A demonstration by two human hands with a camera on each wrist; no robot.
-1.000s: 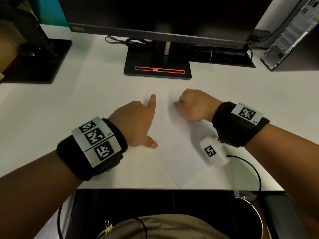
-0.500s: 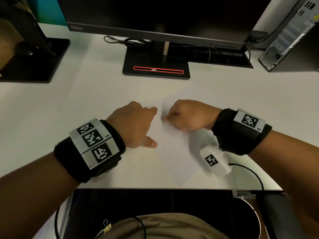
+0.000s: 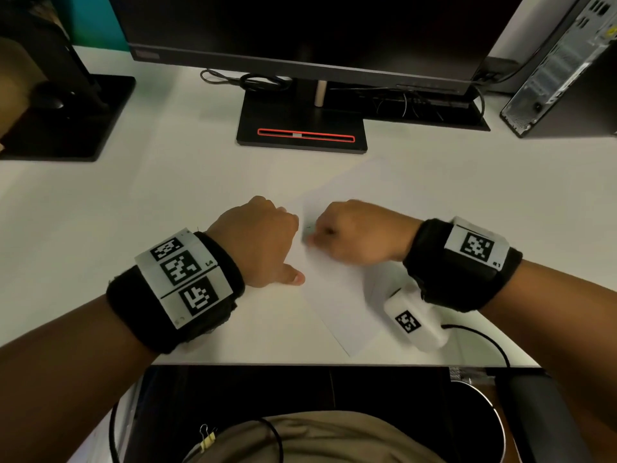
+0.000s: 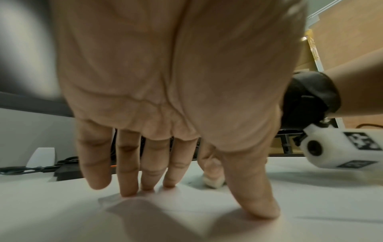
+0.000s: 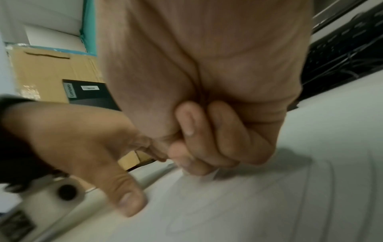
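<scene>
Drawn back toward us since the earlier frame, our right hand (image 3: 359, 233), fingers curled, pinches a small white eraser (image 4: 213, 182) against the paper (image 3: 337, 305). Our left hand (image 3: 260, 242), index finger now tucked in, presses the sheet with straight fingers. It lies on the desk (image 3: 100, 228) before the monitor stand (image 3: 300, 128).

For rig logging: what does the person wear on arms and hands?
No sleeves or gloves. The left band and right band are black, with white tags bearing black square codes. A white camera block, coded too, trails a black cable.
</scene>
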